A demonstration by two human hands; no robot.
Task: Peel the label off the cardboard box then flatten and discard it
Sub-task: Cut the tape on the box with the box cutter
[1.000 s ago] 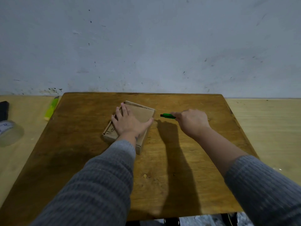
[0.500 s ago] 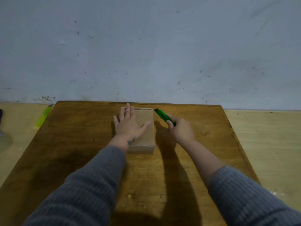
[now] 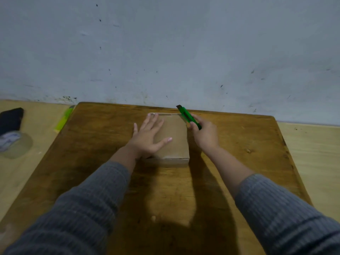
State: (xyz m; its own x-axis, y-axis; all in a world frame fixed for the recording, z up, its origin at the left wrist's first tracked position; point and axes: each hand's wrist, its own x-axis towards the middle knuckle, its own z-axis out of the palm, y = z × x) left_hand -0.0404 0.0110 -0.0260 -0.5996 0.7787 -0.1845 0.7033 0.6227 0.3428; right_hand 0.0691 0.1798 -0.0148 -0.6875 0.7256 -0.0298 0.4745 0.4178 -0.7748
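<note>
Grey ribbed sleeves (image 3: 88,205) reach forward over the wooden table (image 3: 230,144). Left hand (image 3: 150,138) lies flat, fingers spread, pressing the top of the cardboard box (image 3: 174,140). Right hand (image 3: 204,134), just beside the box's right edge, grips a green utility knife (image 3: 187,116), its tip at the box's far right corner. Off left of the left hand: tape roll (image 3: 15,144), yellow-green object (image 3: 63,118).

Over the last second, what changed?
The cardboard box was turned from askew to square with the table. The right hand carried the green cutter to the box's far right corner. The left hand stayed flat on top.
</note>
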